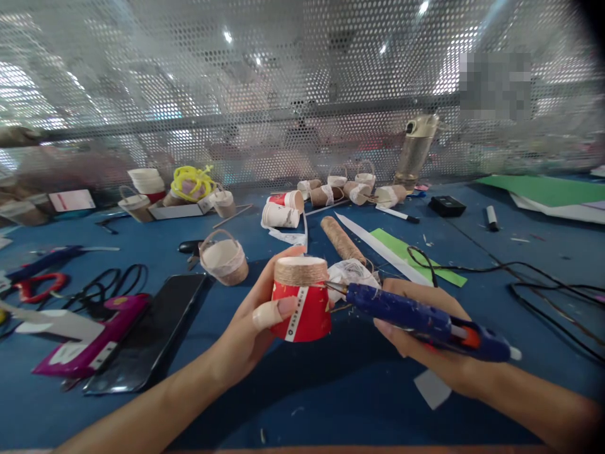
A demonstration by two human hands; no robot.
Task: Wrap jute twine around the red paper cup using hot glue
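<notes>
My left hand [258,318] is closed around a red paper cup [314,315], held upside down or upright I cannot tell. Brown twine [300,271] is wound in rows round the cup's upper part. In my right hand [420,309] sits a blue hot glue gun [401,309], its metal nozzle at the lower edge of the twine on the cup's right side. Just behind the cup lie a bundle of white lace [352,272] and a roll of brown twine [343,239].
A twine-wrapped basket [224,258] stands left of the cup, near a black phone [146,334] and a purple item [94,343]. More small baskets, paper cups [281,214] and a clear bottle [416,151] line the back. A black cable [491,268] crosses the right side.
</notes>
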